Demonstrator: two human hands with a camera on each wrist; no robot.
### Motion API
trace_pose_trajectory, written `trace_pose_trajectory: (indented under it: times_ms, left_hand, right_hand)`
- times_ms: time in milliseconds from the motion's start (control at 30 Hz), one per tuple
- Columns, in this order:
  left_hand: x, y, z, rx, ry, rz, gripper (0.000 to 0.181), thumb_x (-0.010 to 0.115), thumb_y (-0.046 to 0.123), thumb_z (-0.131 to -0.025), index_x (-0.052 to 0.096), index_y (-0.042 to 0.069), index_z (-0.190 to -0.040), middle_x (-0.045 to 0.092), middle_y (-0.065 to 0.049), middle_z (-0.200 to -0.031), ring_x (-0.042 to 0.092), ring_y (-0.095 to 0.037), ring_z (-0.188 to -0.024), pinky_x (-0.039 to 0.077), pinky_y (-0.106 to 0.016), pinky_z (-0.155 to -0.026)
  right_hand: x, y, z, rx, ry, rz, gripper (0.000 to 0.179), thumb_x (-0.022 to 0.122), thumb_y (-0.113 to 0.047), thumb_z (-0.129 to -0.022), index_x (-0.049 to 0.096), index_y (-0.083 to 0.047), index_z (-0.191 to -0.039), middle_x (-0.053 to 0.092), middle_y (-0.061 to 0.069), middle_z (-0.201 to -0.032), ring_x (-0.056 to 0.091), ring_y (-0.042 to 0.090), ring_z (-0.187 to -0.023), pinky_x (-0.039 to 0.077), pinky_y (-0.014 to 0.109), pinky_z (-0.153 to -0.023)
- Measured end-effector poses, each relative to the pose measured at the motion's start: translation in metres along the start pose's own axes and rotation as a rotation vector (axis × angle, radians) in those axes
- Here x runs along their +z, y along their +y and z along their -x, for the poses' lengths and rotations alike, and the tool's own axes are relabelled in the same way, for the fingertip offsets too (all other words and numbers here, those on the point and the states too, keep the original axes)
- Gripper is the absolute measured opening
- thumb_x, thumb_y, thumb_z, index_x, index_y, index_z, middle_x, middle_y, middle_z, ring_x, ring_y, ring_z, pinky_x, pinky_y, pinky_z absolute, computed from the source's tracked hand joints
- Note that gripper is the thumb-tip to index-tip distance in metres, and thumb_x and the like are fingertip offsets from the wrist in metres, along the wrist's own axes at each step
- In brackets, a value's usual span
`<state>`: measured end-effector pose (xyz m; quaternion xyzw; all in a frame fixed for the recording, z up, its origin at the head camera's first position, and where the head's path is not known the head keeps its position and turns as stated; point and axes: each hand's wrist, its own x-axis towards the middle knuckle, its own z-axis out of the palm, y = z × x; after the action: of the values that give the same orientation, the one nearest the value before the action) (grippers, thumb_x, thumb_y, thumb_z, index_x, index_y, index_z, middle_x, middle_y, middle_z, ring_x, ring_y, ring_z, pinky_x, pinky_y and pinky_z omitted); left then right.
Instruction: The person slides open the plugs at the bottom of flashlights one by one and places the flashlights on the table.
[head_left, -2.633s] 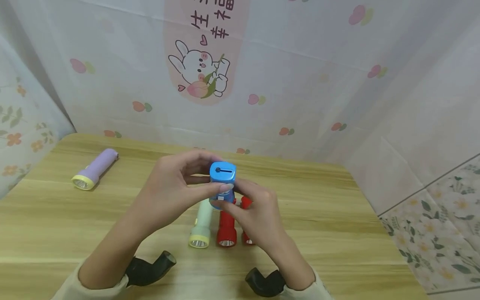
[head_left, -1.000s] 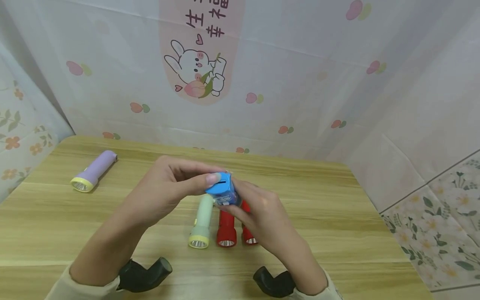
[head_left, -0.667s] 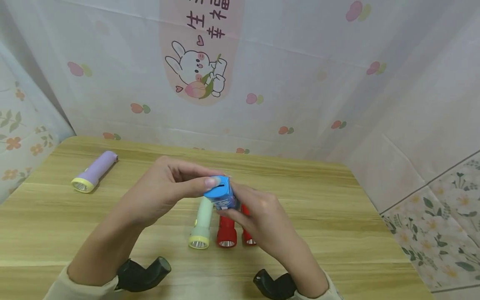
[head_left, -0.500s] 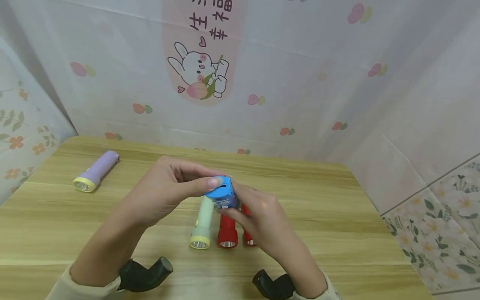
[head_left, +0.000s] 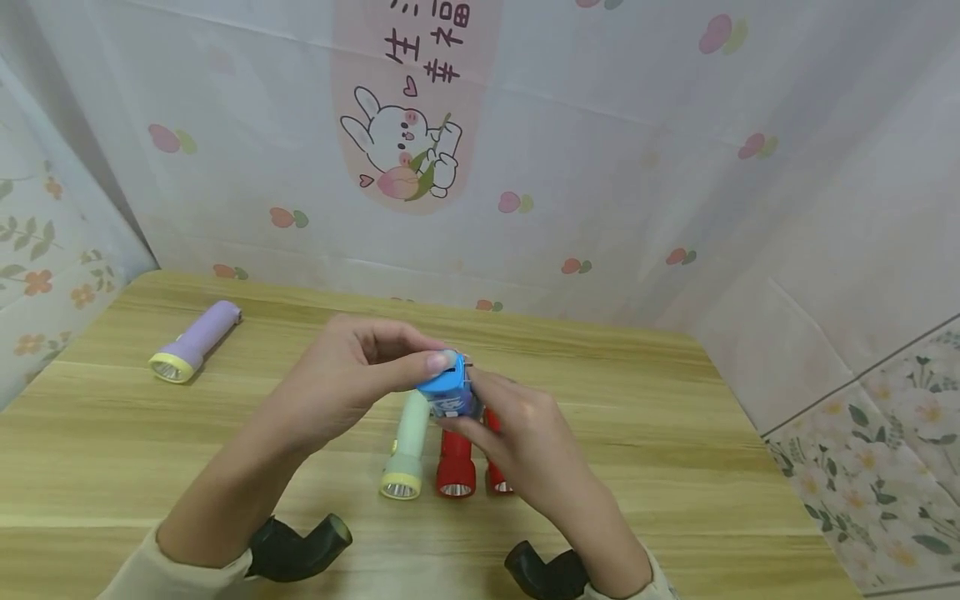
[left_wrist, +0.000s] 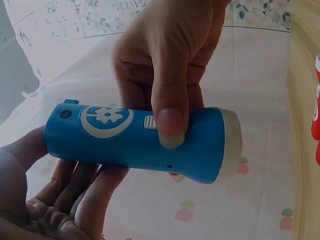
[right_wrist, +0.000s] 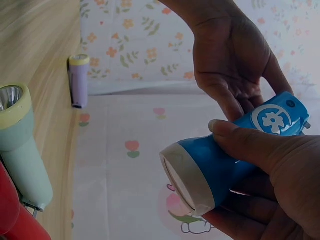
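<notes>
Both hands hold a blue flashlight (head_left: 447, 395) above the wooden table, its tail end facing up toward the head camera. The left hand (head_left: 345, 375) pinches the tail, with its thumb on the slotted end face. Lower on the body, the right hand (head_left: 528, 425) grips it. In the left wrist view, the right thumb lies beside the grey slide switch (left_wrist: 150, 122). A pale lens rim (right_wrist: 187, 177) shows at the front end in the right wrist view. Thin metal-looking bits stick out by the tail. The left thumb covers part of the slot.
A pale green flashlight (head_left: 408, 433) and two red flashlights lie under the hands; the right hand partly hides one red flashlight (head_left: 497, 479). Farther left lies a purple flashlight (head_left: 197, 337). A printed curtain (head_left: 600, 150) hangs behind the table. Black curved pieces (head_left: 300, 550) sit at both wrists.
The left thumb has moved from the flashlight's side onto its tail end, over the slot's dark knob. The flashlight has tilted and lowered slightly. In the last half second, little has moved.
</notes>
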<state>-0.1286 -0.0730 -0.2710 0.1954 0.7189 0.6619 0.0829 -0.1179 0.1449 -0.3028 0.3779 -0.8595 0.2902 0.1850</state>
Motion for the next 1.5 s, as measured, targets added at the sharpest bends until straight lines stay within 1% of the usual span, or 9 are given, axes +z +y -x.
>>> trace_pose_trajectory:
  times_ms: [100,267,333,467,633,833,1100,1333,1500]
  left_hand:
    - [-0.0018,-0.0012,-0.001,-0.001,-0.024,-0.008,0.022,0.07,0.026,-0.096,0.077,0.01,-0.11,0.077,-0.005,-0.106,0.071,-0.026,-0.102,0.057,-0.038,-0.094]
    - [-0.0057,-0.0019,-0.0016,0.031,-0.095,0.009,0.023,0.067,0.024,-0.098,0.076,0.011,-0.115,0.077,-0.007,-0.108,0.071,-0.027,-0.101,0.057,-0.04,-0.094]
    - [-0.0059,-0.0016,-0.0015,0.028,-0.103,0.011,0.023,0.067,0.024,-0.098,0.076,0.011,-0.115,0.077,-0.008,-0.108,0.071,-0.027,-0.1,0.057,-0.041,-0.094]
    - [-0.0044,-0.0007,-0.0014,0.002,-0.083,-0.006,0.023,0.069,0.025,-0.096,0.076,0.011,-0.113,0.077,-0.006,-0.107,0.071,-0.027,-0.1,0.056,-0.041,-0.094]
    - [-0.0033,-0.0006,-0.0012,-0.008,-0.058,-0.015,0.022,0.07,0.023,-0.095,0.076,0.009,-0.111,0.077,-0.007,-0.105,0.071,-0.027,-0.099,0.056,-0.043,-0.094]
    - [-0.0028,-0.0015,-0.0011,-0.022,-0.046,-0.016,0.022,0.072,0.024,-0.094,0.077,0.008,-0.108,0.077,-0.007,-0.104,0.071,-0.028,-0.099,0.056,-0.043,-0.092]
    - [-0.0013,-0.004,-0.0024,-0.029,-0.024,-0.002,0.021,0.073,0.023,-0.093,0.077,0.006,-0.105,0.077,-0.008,-0.102,0.071,-0.028,-0.098,0.057,-0.041,-0.089]
    - [-0.0003,-0.0043,-0.0029,-0.031,-0.015,-0.009,0.021,0.074,0.022,-0.092,0.077,0.006,-0.105,0.077,-0.007,-0.1,0.072,-0.026,-0.095,0.058,-0.039,-0.088]
    - [0.0015,-0.0046,-0.0035,-0.032,0.002,-0.018,0.02,0.074,0.022,-0.092,0.077,0.005,-0.104,0.078,-0.007,-0.099,0.074,-0.024,-0.092,0.059,-0.037,-0.088]
  right_hand:
    - [-0.001,0.0004,0.0006,0.017,-0.007,-0.009,0.045,0.083,-0.014,-0.083,0.068,-0.003,-0.124,0.077,0.007,-0.111,0.076,0.016,-0.101,0.06,0.026,-0.088]
    - [-0.003,0.0011,0.0012,0.022,-0.013,-0.012,0.042,0.082,-0.015,-0.083,0.069,-0.004,-0.121,0.078,0.005,-0.109,0.075,0.015,-0.1,0.06,0.027,-0.088]
    - [-0.0031,0.0013,0.001,0.017,-0.018,-0.014,0.041,0.082,-0.015,-0.083,0.069,-0.004,-0.121,0.078,0.004,-0.109,0.075,0.014,-0.1,0.06,0.027,-0.089]
    - [-0.0032,0.0011,0.0011,0.014,-0.026,-0.016,0.041,0.082,-0.015,-0.083,0.069,-0.004,-0.121,0.077,0.004,-0.108,0.075,0.013,-0.098,0.06,0.026,-0.089]
    - [-0.0037,-0.001,0.0016,0.036,-0.041,-0.018,0.044,0.083,-0.015,-0.083,0.068,-0.005,-0.123,0.077,0.003,-0.109,0.074,0.012,-0.096,0.06,0.025,-0.087]
    - [-0.0032,-0.0023,0.0017,0.032,-0.045,-0.017,0.039,0.084,-0.014,-0.082,0.07,-0.004,-0.117,0.078,0.003,-0.105,0.073,0.01,-0.09,0.061,0.023,-0.084]
    - [-0.0021,-0.0032,0.0005,0.042,-0.061,-0.004,0.037,0.083,-0.014,-0.082,0.071,-0.003,-0.115,0.077,0.005,-0.112,0.075,0.014,-0.1,0.06,0.025,-0.088]
    - [0.0004,-0.0042,0.0007,0.045,-0.059,-0.007,0.035,0.083,-0.015,-0.083,0.071,-0.004,-0.114,0.077,0.002,-0.105,0.071,0.008,-0.087,0.059,0.018,-0.081]
    - [0.0021,-0.0035,0.0012,0.028,-0.047,0.015,0.038,0.083,-0.015,-0.082,0.07,-0.004,-0.115,0.077,0.002,-0.104,0.072,0.008,-0.087,0.059,0.019,-0.083]
